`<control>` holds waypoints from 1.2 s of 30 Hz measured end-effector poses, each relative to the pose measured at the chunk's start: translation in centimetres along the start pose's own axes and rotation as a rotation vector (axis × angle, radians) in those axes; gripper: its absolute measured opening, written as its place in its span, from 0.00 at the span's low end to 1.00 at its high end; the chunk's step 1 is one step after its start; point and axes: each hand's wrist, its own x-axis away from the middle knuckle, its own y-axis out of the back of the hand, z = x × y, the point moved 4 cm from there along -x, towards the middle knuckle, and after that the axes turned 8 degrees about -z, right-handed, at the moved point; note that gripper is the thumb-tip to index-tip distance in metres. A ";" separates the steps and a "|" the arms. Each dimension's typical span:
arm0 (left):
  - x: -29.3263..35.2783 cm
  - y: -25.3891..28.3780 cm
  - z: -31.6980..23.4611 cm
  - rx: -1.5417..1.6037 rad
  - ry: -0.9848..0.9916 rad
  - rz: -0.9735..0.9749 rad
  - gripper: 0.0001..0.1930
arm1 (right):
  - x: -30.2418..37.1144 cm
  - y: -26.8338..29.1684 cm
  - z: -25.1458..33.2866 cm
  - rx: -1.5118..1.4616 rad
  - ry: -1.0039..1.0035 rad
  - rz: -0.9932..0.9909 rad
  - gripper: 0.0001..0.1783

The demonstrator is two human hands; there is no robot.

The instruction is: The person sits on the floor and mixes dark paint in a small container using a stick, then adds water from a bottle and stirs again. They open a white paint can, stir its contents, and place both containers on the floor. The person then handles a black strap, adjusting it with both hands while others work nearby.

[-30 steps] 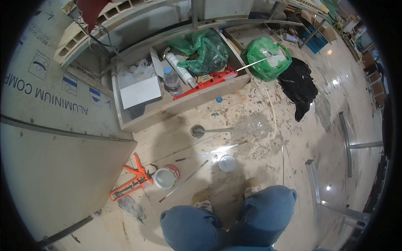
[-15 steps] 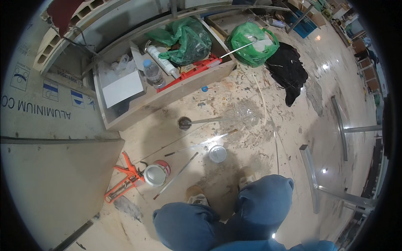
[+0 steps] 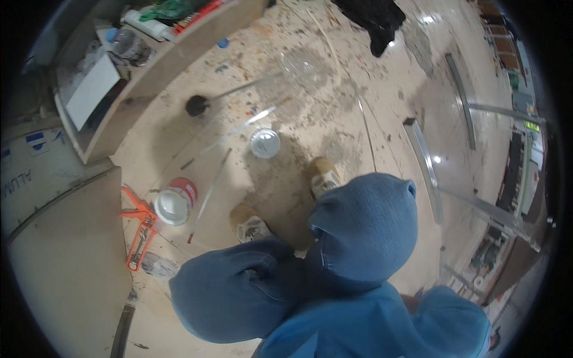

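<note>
Neither of my hands shows. A blue sleeve [image 3: 450, 316] of my right arm reaches toward the lower right, and where its hand lies I cannot make out. Before my bent knees, on the dusty floor, sits a round whitish lid or tin [image 3: 265, 143]. Left of it stand a red can with a pale top [image 3: 173, 206] and an orange caulking gun [image 3: 142, 230]. A thin rod [image 3: 210, 194] lies beside the can. Farther off is a tool with a round dark head [image 3: 197, 106] and a long pale handle.
An open wooden drawer or box [image 3: 161, 80] at the upper left holds a plastic bottle [image 3: 128, 46], a white tube and a white card [image 3: 92, 92]. A black bag [image 3: 376, 24] lies at the far side. Metal frame legs [image 3: 424, 170] stand at right; a panel [image 3: 65, 238] borders the left.
The view has swung down and to the right, so the floor things appear higher and farther left. More of my blue right sleeve shows. The objects on the floor look unmoved.
</note>
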 end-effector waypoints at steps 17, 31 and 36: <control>3.6 1.2 0.3 -0.067 0.141 0.085 0.26 | 4.8 -1.1 -0.2 -0.011 -0.070 0.251 0.19; 5.3 1.1 0.0 -0.088 0.225 0.131 0.23 | 8.3 -0.3 -0.8 0.011 -0.143 0.392 0.20; 6.0 1.1 0.1 -0.096 0.239 0.145 0.22 | 9.9 -0.2 -1.1 0.017 -0.165 0.436 0.20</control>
